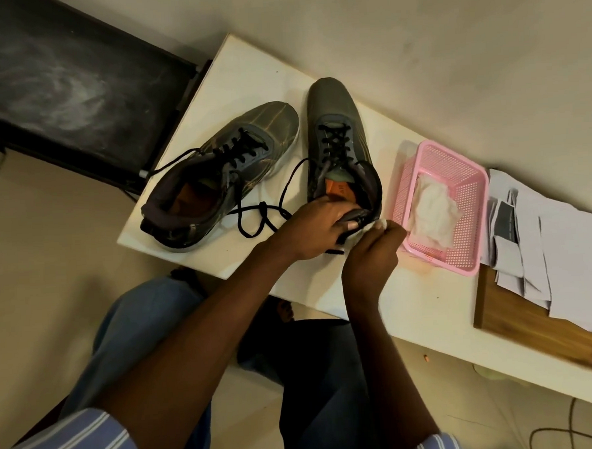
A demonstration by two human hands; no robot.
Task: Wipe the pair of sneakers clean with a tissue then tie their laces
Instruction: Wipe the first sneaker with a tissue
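My left hand (317, 225) grips the heel of the right-hand sneaker (340, 143), fingers curled over the collar and thumb against the back of it. My right hand (370, 254) pinches a white tissue (367, 228) and presses it against that same heel, just beside my left thumb. This sneaker stands on its sole on the white tabletop (245, 76), toe toward the far edge, heel at the near edge.

The other sneaker (223, 169) sits close by, nearer the tabletop's left end, angled with its toe toward its mate and its heel toward the near left corner. Both pairs of black laces (253, 214) are untied and trail loose across the tabletop between the two shoes.

Just beside the sneaker I hold, on its other side, is a pink basket (456, 168) with crumpled white tissues (433, 213) inside. Past it lie loose sheets of paper (542, 239), partly over a wooden board (533, 328) at the near edge.
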